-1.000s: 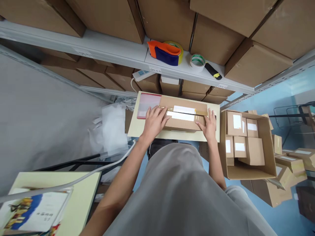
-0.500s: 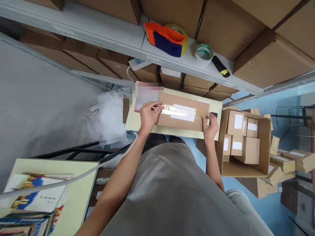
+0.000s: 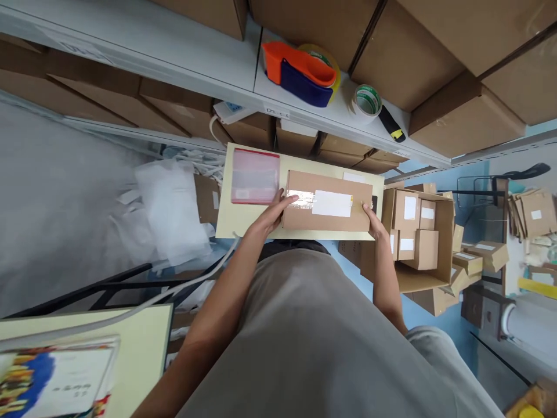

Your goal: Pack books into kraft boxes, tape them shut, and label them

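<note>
A long brown cardboard box lies across the pale yellow table in front of me. A white label sits on its top, and shiny clear tape runs from the label to the left end. My left hand grips that left end, thumb on the taped top and fingers behind the side. At the opposite end, my right hand holds the box with its thumb near the top edge and its other fingers mostly hidden. Partly behind the right hand is a small black object.
On the table's left lies a clear red-edged pouch. The shelf above bears an orange-and-blue tape dispenser, a tape roll and a black-yellow cutter. To the right stands an open carton with several labelled boxes.
Both hands have gone from pressing tape on the box's top to gripping its two ends. The tape now lies flatter. My view has shifted, showing more of the room at right.
</note>
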Motion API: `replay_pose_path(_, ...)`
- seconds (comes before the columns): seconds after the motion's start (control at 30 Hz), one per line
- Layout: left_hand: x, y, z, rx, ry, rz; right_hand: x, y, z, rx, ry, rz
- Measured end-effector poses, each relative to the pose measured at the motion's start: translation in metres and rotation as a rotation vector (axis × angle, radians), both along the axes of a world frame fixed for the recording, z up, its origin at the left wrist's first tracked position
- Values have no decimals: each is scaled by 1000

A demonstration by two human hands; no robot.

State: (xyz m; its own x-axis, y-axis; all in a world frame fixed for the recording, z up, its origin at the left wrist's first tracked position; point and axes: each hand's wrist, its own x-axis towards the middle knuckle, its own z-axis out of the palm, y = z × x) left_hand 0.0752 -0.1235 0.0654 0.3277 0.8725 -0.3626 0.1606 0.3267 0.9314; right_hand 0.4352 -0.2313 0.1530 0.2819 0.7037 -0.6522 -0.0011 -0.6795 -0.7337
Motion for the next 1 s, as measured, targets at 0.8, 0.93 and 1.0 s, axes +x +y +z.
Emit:
replay_pose_path(0.8,-4,-2,22,-394,-298,154,-4,-4,-26,54,309,-80)
replay_pose_path(0.93,4,7,23,-429,-276,214,9,14,-31,84,331,-12)
replay_pose_path(1.0,6,11,23,-457,-255,250,12,21,-34,100,339,4)
